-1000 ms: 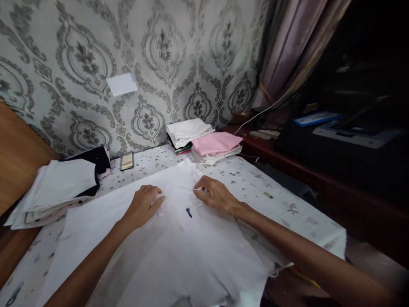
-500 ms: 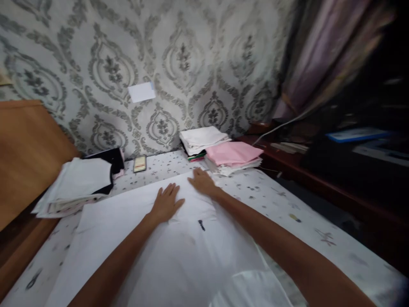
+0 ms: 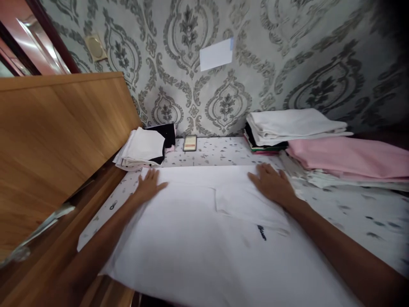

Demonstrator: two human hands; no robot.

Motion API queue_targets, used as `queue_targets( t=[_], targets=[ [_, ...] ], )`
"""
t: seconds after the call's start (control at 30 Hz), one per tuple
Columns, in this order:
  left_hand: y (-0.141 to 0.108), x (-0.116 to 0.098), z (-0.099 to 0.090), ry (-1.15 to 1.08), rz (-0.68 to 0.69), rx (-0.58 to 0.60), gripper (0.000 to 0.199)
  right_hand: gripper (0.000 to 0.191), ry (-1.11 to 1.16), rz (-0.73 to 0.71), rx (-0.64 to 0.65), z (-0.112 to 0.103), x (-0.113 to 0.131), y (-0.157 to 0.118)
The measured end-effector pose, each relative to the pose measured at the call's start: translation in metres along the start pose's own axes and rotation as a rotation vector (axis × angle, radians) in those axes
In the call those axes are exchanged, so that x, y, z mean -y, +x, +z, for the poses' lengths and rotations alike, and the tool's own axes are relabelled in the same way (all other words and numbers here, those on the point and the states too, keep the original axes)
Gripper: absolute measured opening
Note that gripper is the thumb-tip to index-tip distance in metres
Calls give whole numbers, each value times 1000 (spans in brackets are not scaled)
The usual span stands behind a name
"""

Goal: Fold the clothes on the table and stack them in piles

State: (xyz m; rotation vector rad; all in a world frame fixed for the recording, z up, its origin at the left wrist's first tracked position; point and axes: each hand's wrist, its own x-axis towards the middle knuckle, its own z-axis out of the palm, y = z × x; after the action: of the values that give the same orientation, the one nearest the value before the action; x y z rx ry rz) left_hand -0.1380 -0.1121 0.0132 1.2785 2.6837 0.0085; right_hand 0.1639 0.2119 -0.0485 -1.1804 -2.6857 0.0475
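Head view, seen from beside the bedding: a white shirt (image 3: pixel 191 230) lies spread over the patterned sheet (image 3: pixel 217 153), its small dark lettering (image 3: pixel 262 233) right of centre. The left hand (image 3: pixel 148 185) presses flat near the shirt's far left corner, grip splayed and unclenched; the right hand (image 3: pixel 271 183) lies likewise by the far right corner. Folded clothes (image 3: pixel 145 145) sit just beyond the left hand, and a pink folded cloth (image 3: pixel 348 155) tops a pile near the right

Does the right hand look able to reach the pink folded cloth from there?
Probably yes: the right hand rests on the white garment close by, and nothing visible covers the pink folded cloth or blocks the way.
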Motion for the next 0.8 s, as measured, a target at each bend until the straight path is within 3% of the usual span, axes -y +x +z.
queue_targets(
  t=[0.07, 0.13, 0.27, 0.43, 0.53, 0.63, 0.7, 0.8],
  targets=[
    [-3, 25, -1, -17, -41, -20, 81, 62, -3, 0, 11, -1, 0, 0],
    [-4, 37, -1, -36, -33, -39, 80, 61, -6, 0, 9, -1, 0, 0],
    [-4, 37, 2, -20, -30, -63, 79, 57, 29, 20, 0, -5, 6, -3],
    [-4, 36, 5, 41, -65, -93, 72, 47, 184, 19, 30, -31, 17, -9],
    [-9, 36, 4, 58, -29, -138, 68, 47, 230, 54, 62, -47, 7, -23],
    [-25, 35, 1, 73, -1, -133, 67, 49, 330, 59, 23, -65, -13, -70],
    [-42, 35, 0, 93, 28, -157, 64, 49, 432, 59, -13, -79, -23, -121],
    [-75, 30, 3, 94, 194, -192, 54, 50, 544, 218, -81, -94, -24, -212]
  ],
)
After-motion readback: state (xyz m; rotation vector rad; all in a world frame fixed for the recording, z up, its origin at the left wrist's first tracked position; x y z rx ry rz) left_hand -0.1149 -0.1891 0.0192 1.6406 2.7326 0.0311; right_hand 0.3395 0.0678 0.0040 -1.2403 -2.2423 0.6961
